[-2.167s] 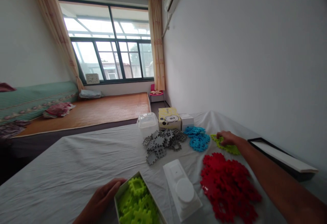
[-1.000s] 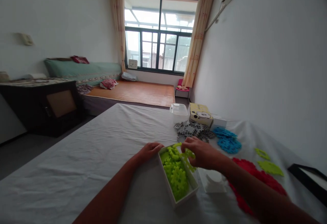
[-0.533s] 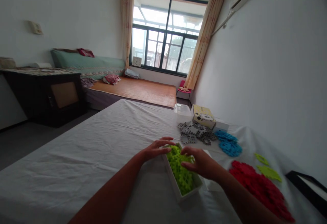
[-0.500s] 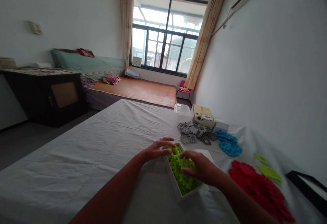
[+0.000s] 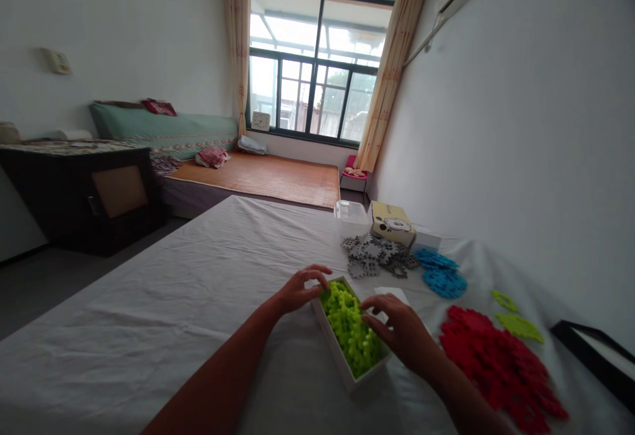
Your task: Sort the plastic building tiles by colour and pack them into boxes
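Observation:
A white box [image 5: 339,353] full of lime-green toothed plastic pieces [image 5: 353,329] lies on the white sheet in front of me. My left hand [image 5: 297,289] grips its far left corner, fingers curled over the rim. My right hand [image 5: 403,330] rests at the box's right rim, fingers stretched flat toward the green pieces, with nothing in it. A white lid [image 5: 391,291] shows just beyond that hand.
On the sheet to the right lie grey pieces [image 5: 377,256], blue pieces [image 5: 441,277], a red heap [image 5: 496,362] and two loose lime pieces [image 5: 516,324]. A yellow carton [image 5: 391,221] and clear tub [image 5: 350,213] stand behind. A black frame [image 5: 595,363] lies by the wall.
My right hand came from the far lime pieces to the box, pressed flat on its contents, then slid to its right rim. My left hand stayed at the box.

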`<state>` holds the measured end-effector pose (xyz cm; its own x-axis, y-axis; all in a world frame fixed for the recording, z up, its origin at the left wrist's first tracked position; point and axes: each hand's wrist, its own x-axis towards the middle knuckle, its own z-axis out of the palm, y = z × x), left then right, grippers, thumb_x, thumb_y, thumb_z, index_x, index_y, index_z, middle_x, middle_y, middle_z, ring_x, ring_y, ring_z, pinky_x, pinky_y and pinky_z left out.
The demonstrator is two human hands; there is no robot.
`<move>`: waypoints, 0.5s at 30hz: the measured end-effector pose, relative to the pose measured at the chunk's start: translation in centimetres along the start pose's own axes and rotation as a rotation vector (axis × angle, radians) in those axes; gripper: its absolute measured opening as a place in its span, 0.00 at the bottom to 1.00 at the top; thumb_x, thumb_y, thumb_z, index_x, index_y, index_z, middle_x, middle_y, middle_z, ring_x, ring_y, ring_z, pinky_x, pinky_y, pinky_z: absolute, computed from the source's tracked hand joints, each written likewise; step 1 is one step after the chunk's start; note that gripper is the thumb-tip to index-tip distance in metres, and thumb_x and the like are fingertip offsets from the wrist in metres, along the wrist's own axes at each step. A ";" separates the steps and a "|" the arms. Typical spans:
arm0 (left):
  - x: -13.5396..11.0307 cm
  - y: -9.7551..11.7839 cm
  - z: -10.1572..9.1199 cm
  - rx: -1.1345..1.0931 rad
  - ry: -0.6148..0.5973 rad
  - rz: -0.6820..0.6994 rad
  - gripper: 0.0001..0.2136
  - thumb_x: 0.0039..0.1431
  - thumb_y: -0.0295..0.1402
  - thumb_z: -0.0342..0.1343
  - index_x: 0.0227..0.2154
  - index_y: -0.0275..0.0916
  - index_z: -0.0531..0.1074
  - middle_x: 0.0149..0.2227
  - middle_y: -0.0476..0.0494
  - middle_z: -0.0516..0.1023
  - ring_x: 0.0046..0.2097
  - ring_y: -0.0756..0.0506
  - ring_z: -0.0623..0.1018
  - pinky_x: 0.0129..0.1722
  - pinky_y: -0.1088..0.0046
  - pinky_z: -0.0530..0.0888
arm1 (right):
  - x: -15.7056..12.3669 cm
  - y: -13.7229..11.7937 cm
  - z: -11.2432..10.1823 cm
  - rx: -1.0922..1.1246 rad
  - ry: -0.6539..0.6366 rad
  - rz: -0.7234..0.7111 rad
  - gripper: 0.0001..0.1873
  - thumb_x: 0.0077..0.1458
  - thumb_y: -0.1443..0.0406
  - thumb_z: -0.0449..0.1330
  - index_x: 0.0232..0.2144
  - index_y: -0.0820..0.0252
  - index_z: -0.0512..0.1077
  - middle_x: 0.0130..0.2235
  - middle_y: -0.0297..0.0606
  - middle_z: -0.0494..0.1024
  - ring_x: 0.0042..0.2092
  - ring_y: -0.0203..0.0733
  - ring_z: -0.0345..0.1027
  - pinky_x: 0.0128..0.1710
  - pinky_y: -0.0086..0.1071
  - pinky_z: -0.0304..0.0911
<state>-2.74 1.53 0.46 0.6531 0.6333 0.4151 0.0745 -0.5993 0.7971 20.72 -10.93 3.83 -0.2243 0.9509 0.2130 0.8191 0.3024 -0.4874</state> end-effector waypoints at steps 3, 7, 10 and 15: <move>0.1 0.5 -0.1 -0.037 -0.024 -0.003 0.12 0.58 0.36 0.52 0.41 0.39 0.75 0.51 0.40 0.71 0.55 0.42 0.68 0.56 0.66 0.62 | 0.1 -0.5 0.4 0.028 0.005 -0.065 0.14 0.56 0.61 0.54 0.45 0.54 0.70 0.42 0.39 0.75 0.44 0.43 0.65 0.45 0.38 0.63; 0.2 0.3 -0.2 -0.031 -0.063 -0.056 0.15 0.59 0.40 0.50 0.44 0.41 0.75 0.53 0.42 0.71 0.55 0.42 0.68 0.56 0.66 0.63 | 0.0 0.1 -0.6 0.042 0.034 -0.135 0.12 0.56 0.61 0.55 0.43 0.53 0.72 0.43 0.38 0.76 0.47 0.42 0.65 0.49 0.37 0.61; 0.5 -0.5 -0.5 -0.006 0.068 -0.145 0.17 0.59 0.41 0.49 0.47 0.42 0.73 0.51 0.44 0.73 0.55 0.42 0.69 0.57 0.65 0.62 | -0.1 4.7 -3.8 -0.012 0.213 -0.036 0.14 0.57 0.60 0.52 0.43 0.54 0.71 0.46 0.39 0.75 0.48 0.43 0.65 0.46 0.37 0.64; 1.0 -2.4 -0.6 0.050 0.116 -0.210 0.17 0.56 0.45 0.51 0.40 0.41 0.77 0.45 0.43 0.78 0.50 0.40 0.73 0.53 0.66 0.67 | -3.1 20.0 -12.0 -0.303 0.275 0.436 0.20 0.54 0.61 0.52 0.48 0.56 0.69 0.50 0.41 0.73 0.51 0.45 0.66 0.51 0.37 0.60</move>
<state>-2.73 3.87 -0.79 0.5287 0.7969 0.2923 0.2383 -0.4698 0.8500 44.17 -8.60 3.59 0.2783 0.9191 0.2790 0.9282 -0.1826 -0.3242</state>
